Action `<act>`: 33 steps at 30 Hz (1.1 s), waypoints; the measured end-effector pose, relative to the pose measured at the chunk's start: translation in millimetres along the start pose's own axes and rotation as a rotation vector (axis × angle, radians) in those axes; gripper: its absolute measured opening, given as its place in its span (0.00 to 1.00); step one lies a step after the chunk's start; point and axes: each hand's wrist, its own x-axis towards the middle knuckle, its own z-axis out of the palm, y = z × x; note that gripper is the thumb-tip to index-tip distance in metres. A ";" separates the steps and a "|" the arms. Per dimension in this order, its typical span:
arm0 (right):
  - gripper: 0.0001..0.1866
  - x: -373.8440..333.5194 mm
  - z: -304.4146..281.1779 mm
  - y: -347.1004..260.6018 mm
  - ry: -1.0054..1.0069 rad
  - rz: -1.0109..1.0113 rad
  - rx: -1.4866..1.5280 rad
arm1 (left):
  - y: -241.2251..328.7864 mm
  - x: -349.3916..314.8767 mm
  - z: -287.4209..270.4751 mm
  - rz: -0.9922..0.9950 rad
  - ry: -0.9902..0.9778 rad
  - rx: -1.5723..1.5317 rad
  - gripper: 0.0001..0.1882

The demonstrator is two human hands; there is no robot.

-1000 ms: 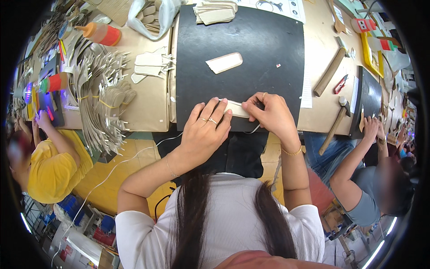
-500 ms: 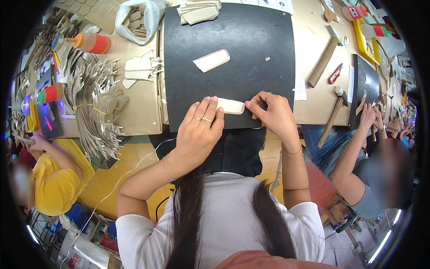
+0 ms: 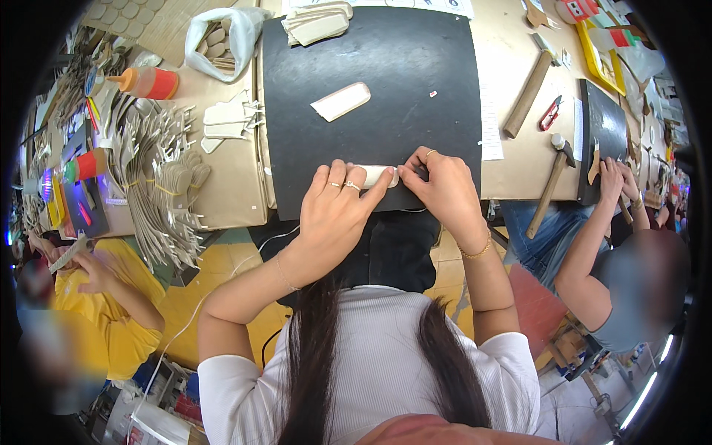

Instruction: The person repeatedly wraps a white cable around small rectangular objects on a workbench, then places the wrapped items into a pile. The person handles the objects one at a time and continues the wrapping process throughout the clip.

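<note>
A cream, tongue-shaped strap piece [image 3: 363,176] with a rounded right end lies near the front edge of the black mat [image 3: 415,130]. Across its left part rests my left hand [image 3: 332,204], fingers spread and one fingertip pressing near the right end. My right hand [image 3: 447,191] pinches that rounded end between thumb and forefinger; the exact contact is partly hidden. A similar strap piece [image 3: 341,101] with a jagged left end lies farther up the mat, touched by neither hand. At the mat's far edge sits a stack of such pieces [image 3: 317,26].
Left stand bundled straps [image 3: 148,185], flat pieces [image 3: 226,119], an orange-capped bottle [image 3: 152,83] and a plastic bag [image 3: 222,44]. On the right lie a hammer [image 3: 552,174], another wooden-handled hammer [image 3: 528,96] and red snips [image 3: 550,113]. Co-workers sit on both sides.
One left fingertip has slid right along the strap piece to near its rounded end. My right hand stays at that end. The co-worker on the left has raised a strap-like strip.
</note>
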 end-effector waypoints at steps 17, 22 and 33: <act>0.23 -44.9 16.9 26.9 0.256 -0.441 -0.176 | 1.4 15.6 -1.1 0.033 -0.126 -0.005 0.26; 0.21 -43.8 18.2 25.4 0.263 -0.476 -0.230 | 1.2 16.8 -1.4 0.026 -0.137 -0.017 0.26; 0.19 -33.5 3.1 19.5 0.179 -0.616 -0.506 | -37.7 29.1 0.2 0.192 -0.180 -0.075 0.26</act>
